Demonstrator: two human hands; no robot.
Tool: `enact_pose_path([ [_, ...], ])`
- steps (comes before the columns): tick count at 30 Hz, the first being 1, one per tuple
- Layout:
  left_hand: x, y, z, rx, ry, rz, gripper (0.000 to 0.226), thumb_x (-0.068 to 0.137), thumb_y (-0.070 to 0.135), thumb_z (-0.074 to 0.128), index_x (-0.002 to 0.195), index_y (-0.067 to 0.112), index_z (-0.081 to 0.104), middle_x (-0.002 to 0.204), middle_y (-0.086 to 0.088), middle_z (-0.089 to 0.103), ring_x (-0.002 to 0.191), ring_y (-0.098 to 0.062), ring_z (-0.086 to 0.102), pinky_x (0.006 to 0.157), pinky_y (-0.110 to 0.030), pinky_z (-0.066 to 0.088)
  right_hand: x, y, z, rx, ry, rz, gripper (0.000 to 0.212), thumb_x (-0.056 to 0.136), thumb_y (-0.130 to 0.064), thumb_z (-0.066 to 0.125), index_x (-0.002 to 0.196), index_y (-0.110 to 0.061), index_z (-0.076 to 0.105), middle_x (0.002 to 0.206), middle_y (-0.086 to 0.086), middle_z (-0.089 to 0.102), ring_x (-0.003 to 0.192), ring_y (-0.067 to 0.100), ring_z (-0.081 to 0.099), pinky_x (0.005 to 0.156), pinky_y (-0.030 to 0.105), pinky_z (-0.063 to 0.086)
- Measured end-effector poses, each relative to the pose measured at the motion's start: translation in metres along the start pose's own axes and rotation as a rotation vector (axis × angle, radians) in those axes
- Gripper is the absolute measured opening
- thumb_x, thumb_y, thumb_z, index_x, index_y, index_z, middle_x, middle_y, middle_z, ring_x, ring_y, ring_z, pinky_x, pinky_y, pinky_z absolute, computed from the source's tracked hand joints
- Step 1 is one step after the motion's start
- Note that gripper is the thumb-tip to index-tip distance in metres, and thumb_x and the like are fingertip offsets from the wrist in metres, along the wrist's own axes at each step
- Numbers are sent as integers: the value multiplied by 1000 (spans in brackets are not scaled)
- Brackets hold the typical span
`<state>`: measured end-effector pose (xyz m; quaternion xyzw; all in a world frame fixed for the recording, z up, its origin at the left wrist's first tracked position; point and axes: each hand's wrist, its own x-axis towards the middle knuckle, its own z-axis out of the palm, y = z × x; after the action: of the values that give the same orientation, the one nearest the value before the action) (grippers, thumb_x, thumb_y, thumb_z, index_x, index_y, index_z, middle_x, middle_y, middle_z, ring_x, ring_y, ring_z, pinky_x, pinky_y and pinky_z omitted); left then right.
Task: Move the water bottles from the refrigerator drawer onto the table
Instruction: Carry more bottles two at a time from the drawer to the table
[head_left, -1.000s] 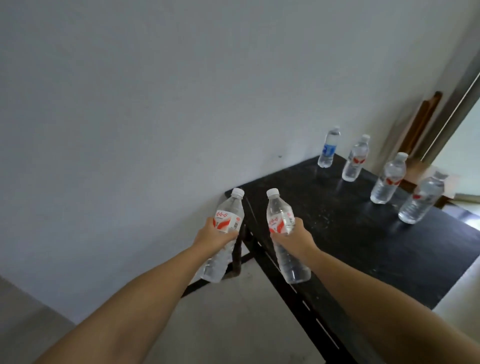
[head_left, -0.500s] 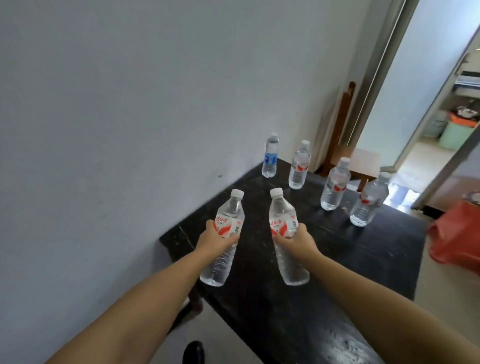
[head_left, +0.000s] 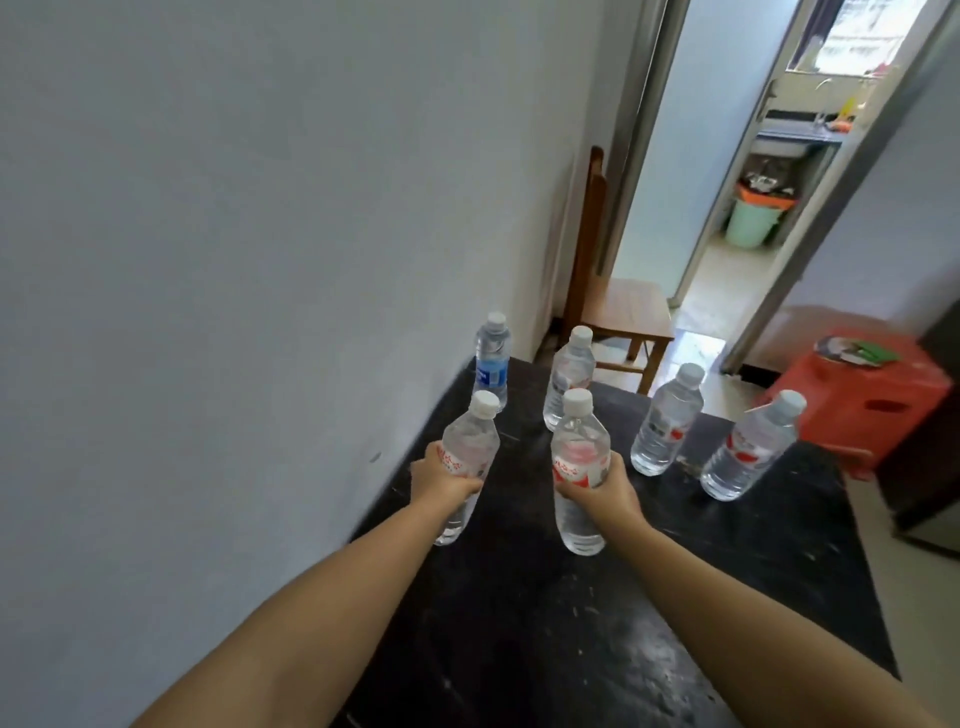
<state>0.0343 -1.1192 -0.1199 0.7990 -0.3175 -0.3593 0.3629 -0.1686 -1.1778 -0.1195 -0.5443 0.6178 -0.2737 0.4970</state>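
A dark, scuffed black counter (head_left: 597, 649) is seen against a white wall, with four clear plastic water bottles already stood near its far end. Two more clear white-capped bottles are carried above it: the left bottle (head_left: 467, 457) is enclosed by the left hand (head_left: 441, 478), the right bottle (head_left: 579, 467) by the right hand (head_left: 602, 491), each grip closed around the label. The placing step appears in hand; lowering upright onto bare counter is called for.

Black table (head_left: 675, 597); blue-labelled bottle (head_left: 491, 358).
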Motion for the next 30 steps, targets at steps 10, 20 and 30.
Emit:
enact_pose_path([
  [10, 92, -9, 3, -74, -82, 130, 63, 66, 33, 84, 120, 18, 54, 112, 0, 67, 103, -20, 63, 95, -41, 50, 58, 3, 67, 142, 145, 51, 69, 73, -20, 83, 129, -21, 43, 113, -2, 61, 107, 19, 58, 96, 37, 47],
  [20, 118, -31, 10, -153, -125, 163, 64, 72, 15, 81, 126, 16, 47, 108, 7, 61, 101, -11, 60, 86, -24, 46, 62, 21, 88, 116, 262, 17, 70, 75, -28, 81, 131, -21, 41, 116, -2, 61, 105, 17, 60, 87, 30, 44],
  [30, 109, -27, 7, -94, -170, 86, 84, 63, 18, 83, 134, 15, 38, 129, -7, 54, 117, -25, 57, 92, -31, 47, 58, 27, 78, 84, 105, 124, 104, 66, -29, 84, 147, -21, 18, 144, 8, 41, 130, 27, 46, 105, 43, 42],
])
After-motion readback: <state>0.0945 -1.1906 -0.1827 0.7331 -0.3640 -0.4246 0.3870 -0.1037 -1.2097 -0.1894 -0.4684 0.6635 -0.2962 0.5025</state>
